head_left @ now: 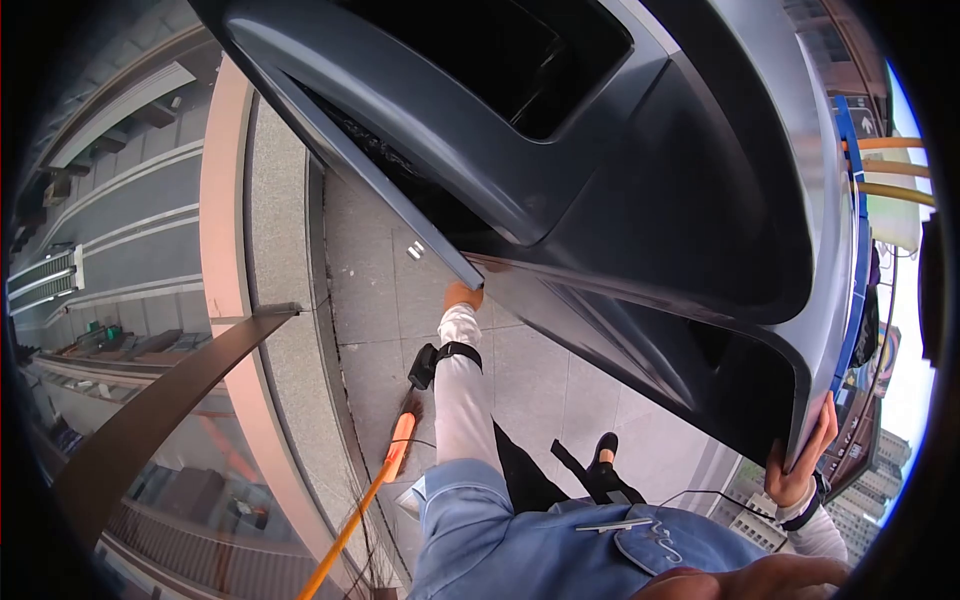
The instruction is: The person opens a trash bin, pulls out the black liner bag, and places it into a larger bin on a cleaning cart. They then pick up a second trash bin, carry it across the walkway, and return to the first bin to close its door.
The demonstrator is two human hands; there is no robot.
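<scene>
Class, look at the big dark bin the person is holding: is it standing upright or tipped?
Tipped. The bin is lifted off the pavement, its opening facing sideways, with the left hand and right hand gripping its edges.

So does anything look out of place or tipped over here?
Yes. The big dark bin is tilted well off upright, held between the left hand at its lower edge and the right hand at its rim. An orange-handled broom stands against the ledge. No spill shows on the paving.
</scene>
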